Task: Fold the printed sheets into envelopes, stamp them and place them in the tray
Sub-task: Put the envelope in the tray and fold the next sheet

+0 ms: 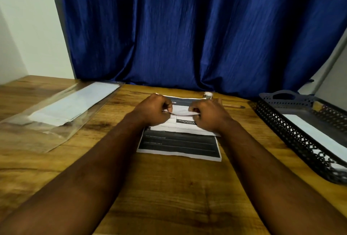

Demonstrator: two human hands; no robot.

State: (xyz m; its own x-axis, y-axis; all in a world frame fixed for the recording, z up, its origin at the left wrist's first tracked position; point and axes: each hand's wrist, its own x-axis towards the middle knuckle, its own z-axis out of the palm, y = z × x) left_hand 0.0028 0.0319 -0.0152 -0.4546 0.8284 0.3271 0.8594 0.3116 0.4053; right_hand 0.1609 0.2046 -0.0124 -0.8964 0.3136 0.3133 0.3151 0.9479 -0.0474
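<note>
1. Worktop point(169, 187) of grained wood runs to a blue curtain point(187, 28) along its far edge, a white wall point(28, 28) behind the far left corner
2. Black mesh tray point(293, 135) at the right edge holds one white envelope point(315, 135); a clear plastic sleeve point(56, 122) near the left edge contains white paper point(75, 103)
3. Printed sheet point(180, 146) lies at the worktop's centre, where the left hand point(152, 111) and right hand point(210, 114) each pinch its raised fold, fingers curled

Legible: only "OM", white on dark header band at far edge of printed sheet point(178, 146). Smaller print lines lower down too blurred to read.
</note>
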